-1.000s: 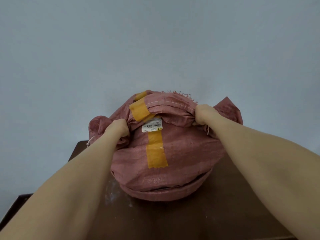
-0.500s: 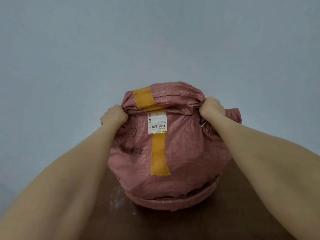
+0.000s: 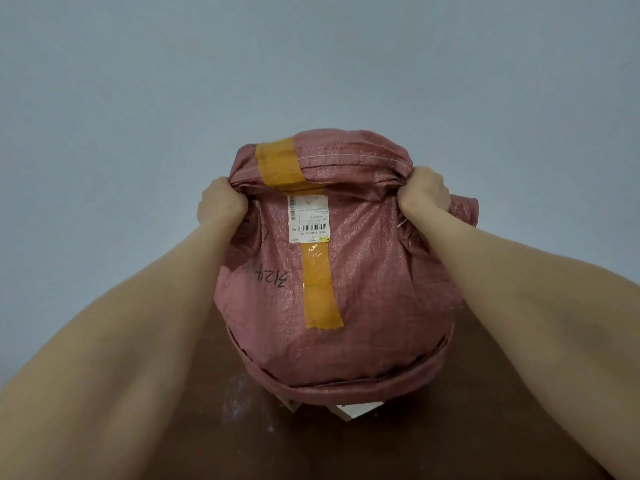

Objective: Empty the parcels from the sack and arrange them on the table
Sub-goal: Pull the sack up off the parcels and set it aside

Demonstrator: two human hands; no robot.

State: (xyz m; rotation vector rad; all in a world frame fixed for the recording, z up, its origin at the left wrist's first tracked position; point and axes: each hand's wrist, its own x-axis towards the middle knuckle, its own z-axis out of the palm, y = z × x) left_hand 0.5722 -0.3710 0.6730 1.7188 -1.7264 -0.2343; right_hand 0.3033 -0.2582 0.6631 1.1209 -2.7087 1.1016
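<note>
My forearms reach in from both lower corners and hide much of the dark brown table beneath them. Between my arms, below both hands, a pale flat corner of a parcel pokes out under the sack's rolled rim. The rest of it is hidden inside, and I cannot tell how many parcels there are. The sack is reddish woven plastic with a slight sheen. It bulges between my hands with its hemmed mouth turned down toward the table. A strip of orange tape runs up its front to a white barcode label whose print is too small to read. Black marker scrawl on the side of my left hand is hard to make out. My left hand and right hand are each clenched round bunched fabric at the stitched upper corners. Beyond the hands is a plain grey-blue wall.
</note>
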